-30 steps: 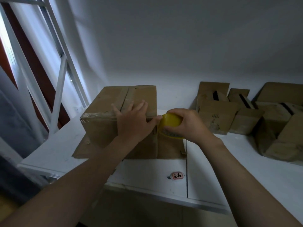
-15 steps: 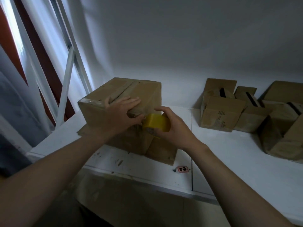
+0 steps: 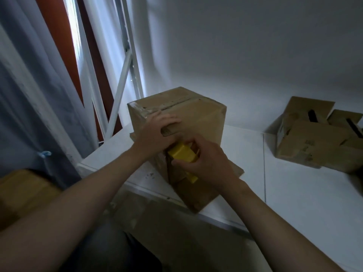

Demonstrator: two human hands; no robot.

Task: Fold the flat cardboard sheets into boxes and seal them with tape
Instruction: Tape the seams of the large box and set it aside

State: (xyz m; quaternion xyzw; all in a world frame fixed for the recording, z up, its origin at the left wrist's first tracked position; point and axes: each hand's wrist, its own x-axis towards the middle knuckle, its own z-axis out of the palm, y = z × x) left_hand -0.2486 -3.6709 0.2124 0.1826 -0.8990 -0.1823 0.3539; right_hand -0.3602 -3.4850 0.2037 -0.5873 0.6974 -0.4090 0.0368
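left hand (image 3: 155,132): pressing, fingers unclenched, on cardboard box (image 3: 196,122) at table (image 3: 294,193) front edge
right hand (image 3: 206,163): clamping yellow tape roll (image 3: 181,154) against it

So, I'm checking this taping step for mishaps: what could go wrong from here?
The box stands skewed with its near corner at the table edge, so pulling the tape roll downward with the right hand might drag it off. Only the left hand steadies it. The top seam looks slightly gapped.

Bare left forearm (image 3: 92,191), bare right forearm (image 3: 275,218), both uncovered throughout.
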